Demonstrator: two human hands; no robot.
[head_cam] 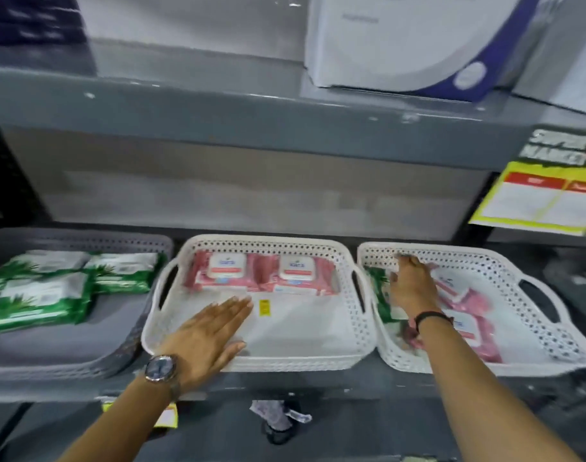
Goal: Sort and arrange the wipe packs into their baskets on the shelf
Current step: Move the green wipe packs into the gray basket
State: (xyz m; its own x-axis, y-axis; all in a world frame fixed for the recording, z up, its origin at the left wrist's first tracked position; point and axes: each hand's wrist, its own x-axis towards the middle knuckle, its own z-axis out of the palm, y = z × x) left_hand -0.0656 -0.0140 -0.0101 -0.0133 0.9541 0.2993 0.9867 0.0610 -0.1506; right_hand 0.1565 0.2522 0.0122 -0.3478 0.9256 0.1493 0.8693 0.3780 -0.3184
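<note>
Far left on the shelf, the grey basket holds green wipe packs lying flat, long axes running left to right, some stacked on each other. Next along, the middle white basket carries two pink wipe packs side by side against its back wall, label flaps up, long axes also across the shelf; the front of that basket is bare but for a small yellow sticker. The left hand, watch on the wrist, reaches in palm down over the near rim, fingers straight and together, flat open, gripping nothing. Over to the right white basket: a mix here, a green pack at its left side and pink packs lying at a slant toward the front right. The right hand, black band at the wrist, stretches deep in, palm down, fingers spread loosely and resting on the packs near the back wall; whether it actually grips one I cannot tell.
</note>
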